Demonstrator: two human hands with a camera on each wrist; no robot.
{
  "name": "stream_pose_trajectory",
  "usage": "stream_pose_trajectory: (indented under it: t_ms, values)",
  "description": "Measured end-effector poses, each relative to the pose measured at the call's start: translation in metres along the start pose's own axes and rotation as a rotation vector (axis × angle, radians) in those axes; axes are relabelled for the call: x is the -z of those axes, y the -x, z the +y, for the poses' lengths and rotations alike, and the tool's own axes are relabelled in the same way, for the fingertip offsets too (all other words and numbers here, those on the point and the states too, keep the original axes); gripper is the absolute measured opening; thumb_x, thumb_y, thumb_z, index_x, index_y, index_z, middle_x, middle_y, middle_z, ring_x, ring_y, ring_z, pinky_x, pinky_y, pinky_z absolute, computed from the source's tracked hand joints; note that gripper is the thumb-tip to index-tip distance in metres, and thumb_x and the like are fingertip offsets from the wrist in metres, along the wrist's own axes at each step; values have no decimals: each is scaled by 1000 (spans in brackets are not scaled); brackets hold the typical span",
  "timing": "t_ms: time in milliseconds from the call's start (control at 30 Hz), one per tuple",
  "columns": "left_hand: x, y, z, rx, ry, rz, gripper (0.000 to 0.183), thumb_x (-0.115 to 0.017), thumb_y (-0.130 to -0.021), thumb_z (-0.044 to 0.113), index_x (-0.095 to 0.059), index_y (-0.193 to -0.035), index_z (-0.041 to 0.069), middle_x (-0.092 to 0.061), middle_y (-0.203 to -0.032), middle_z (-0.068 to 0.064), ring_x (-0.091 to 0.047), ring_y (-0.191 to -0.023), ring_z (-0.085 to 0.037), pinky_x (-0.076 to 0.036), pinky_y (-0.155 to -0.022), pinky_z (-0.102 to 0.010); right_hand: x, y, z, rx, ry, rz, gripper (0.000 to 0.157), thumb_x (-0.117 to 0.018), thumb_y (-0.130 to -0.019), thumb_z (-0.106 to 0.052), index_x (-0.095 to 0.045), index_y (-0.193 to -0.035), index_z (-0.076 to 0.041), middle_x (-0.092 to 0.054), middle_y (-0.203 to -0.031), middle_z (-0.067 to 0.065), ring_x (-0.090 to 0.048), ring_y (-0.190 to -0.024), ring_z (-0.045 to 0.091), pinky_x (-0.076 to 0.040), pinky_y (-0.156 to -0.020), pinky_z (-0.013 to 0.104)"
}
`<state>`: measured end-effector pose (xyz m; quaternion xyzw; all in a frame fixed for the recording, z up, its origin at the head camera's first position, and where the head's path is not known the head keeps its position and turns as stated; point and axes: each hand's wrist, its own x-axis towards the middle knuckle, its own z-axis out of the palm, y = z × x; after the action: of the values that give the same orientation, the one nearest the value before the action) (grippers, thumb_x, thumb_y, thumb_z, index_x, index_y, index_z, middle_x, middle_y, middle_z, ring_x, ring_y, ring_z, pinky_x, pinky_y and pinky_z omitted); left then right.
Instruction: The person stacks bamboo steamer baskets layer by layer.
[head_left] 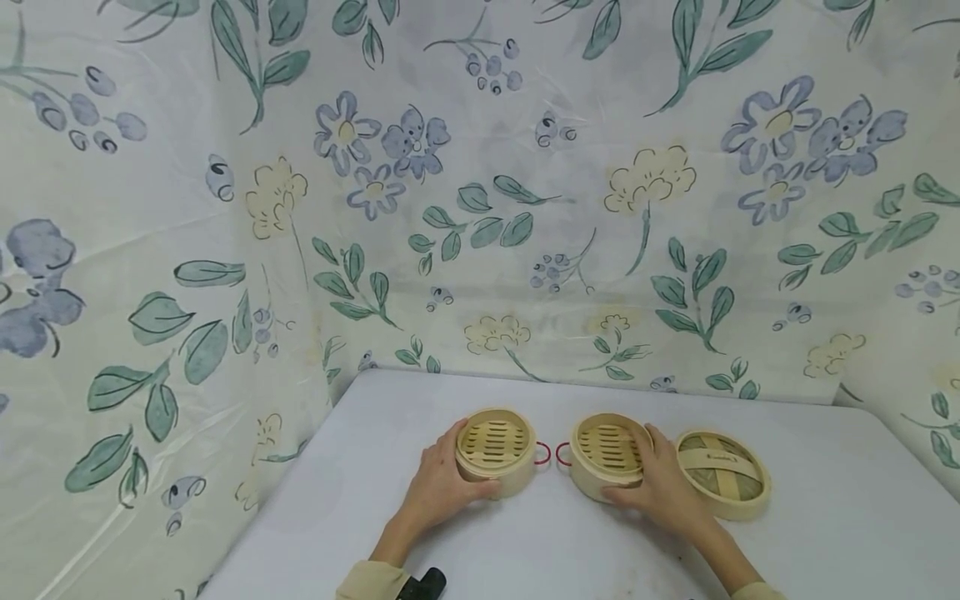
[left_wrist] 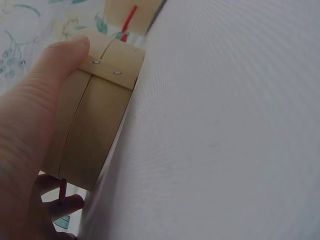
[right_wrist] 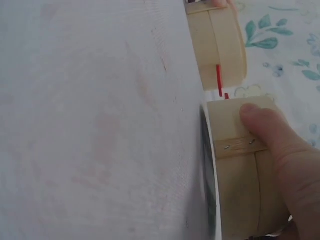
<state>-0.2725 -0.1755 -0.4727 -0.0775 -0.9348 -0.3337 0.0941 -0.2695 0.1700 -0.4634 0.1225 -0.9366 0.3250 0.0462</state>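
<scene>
At lower centre, the left hand (head_left: 441, 485) gripped one bamboo steamer basket (head_left: 497, 446), the right hand (head_left: 666, 486) another bamboo steamer basket (head_left: 606, 447), level handling seeming wise.

Left hand (left_wrist: 35, 107), left side of frame, grips curved-wall pale wooden basket (left_wrist: 97, 122). Thumb on its upper end, other fingers at lower left by a thin red handle (left_wrist: 63, 190). Two metal staples (left_wrist: 117, 73) on the overlap strip. Second pale wooden basket (left_wrist: 125, 12), red handle, top edge. White tabletop (left_wrist: 215, 130) fills right. Floral-print sheet (left_wrist: 17, 47) upper left.
</scene>
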Motion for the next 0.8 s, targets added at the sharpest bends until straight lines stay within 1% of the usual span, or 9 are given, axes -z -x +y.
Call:
stream_pose_trajectory:
  t_ms: [167, 367, 567, 700, 800]
  values:
    - [0, -2, 0, -13, 0, -3, 117, -81, -64, 66, -28, -154, 15, -46, -148, -11, -44, -131, -34, -36, -106, -56, 1, 0, -4, 24, 10, 46, 118, -78, -75, -61, -18, -154, 3, -15, -152, 38, -19, -140, 56, -27, -107, 69]
    - [0, -3, 0, -17, 1, -3, 116, -81, -64, 66, -28, -154, 14, -46, -147, -11, -44, -130, -33, -37, -105, -54, 3, -5, -13, 53, 16, 85, 120, -80, -74, -58, -18, -152, 9, -18, -152, 37, -20, -140, 54, -27, -109, 67]
    - [-1, -1, 0, -16, -4, -5, 117, -81, -63, 67, -28, -154, 14, -46, -147, -11, -45, -130, -33, -37, -106, -53, 7, -15, -28, 67, -14, 83, 123, -78, -76, -59, -11, -153, 11, -14, -155, 35, -16, -143, 51, -26, -110, 66]
    - [0, 0, 1, -7, -9, 0, 118, -80, -62, 68, -28, -154, 15, -47, -145, -11, -45, -129, -33, -39, -103, -55, 9, -26, -41, 78, -50, 61, 124, -80, -76, -55, -8, -154, 10, -11, -156, 34, -16, -144, 50, -29, -110, 64]
    - [0, 0, 2, 8, -7, -7, 119, -80, -62, 69, -27, -154, 17, -47, -146, -10, -44, -130, -32, -39, -103, -54, 7, -34, -52, 77, -82, 40, 123, -82, -75, -52, -9, -154, 9, -11, -156, 34, -17, -143, 49, -32, -109, 63]
